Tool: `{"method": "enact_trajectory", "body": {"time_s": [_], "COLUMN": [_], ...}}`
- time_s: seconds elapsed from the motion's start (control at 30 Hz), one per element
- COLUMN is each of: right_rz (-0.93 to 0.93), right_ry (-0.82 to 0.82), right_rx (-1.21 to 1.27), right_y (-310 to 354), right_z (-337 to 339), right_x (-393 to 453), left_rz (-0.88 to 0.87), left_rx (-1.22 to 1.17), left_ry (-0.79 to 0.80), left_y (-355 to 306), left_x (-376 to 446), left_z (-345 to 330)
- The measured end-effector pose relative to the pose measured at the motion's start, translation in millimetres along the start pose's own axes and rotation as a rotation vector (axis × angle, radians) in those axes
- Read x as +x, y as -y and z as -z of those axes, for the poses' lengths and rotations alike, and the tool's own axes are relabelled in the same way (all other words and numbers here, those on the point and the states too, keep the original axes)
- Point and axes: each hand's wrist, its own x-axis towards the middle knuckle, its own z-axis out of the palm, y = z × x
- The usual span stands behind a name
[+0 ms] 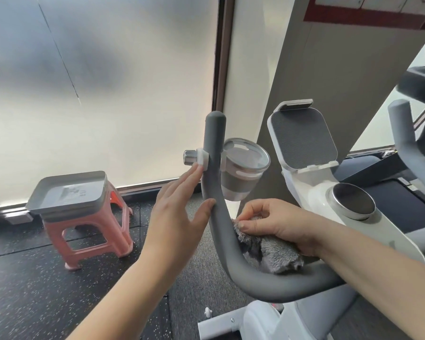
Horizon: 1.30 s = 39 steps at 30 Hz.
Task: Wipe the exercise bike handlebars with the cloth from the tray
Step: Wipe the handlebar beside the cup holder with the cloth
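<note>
Cloth (270, 251) is off the tray (66, 192), bunched in the closed right hand (280, 224) against the left handlebar (221, 222). Left hand (179, 209) open, steadying it. Right bar (402, 133) probably still left.

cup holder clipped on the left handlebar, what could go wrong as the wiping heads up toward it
1. The cup holder is clamped to the left handlebar just above the cloth; an upward stroke by the right hand could snag or knock it.
2. The left hand lies open against the bar beside the clamp knob, so it may steady little and could bump the knob.
</note>
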Motion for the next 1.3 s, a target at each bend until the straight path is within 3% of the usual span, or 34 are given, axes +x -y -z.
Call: {"method": "enact_trajectory", "body": {"time_s": [0.13, 0.23, 0.37, 0.83, 1.3], "right_rz": [0.039, 0.093, 0.118, 0.055, -0.07], "right_ry": [-0.194, -0.201, -0.188, 0.13, 0.581], "right_rx": [0.304, 0.464, 0.334, 0.028, -0.403], "right_y": [9, 17, 16, -8, -4], "right_z": [-9, -22, -19, 9, 32], "right_x": [19, 32, 27, 7, 4], "left_rz": [0.006, 0.005, 0.015, 0.049, 0.082], "left_rx": [0.019, 0.048, 0.076, 0.086, 0.155], "left_ry": [0.009, 0.022, 0.029, 0.01, 0.017], "left_y": [-3, -4, -3, -17, -43], "left_x": [0, -4, -11, -32, -59], "left_z": [1, 1, -1, -7, -17]}}
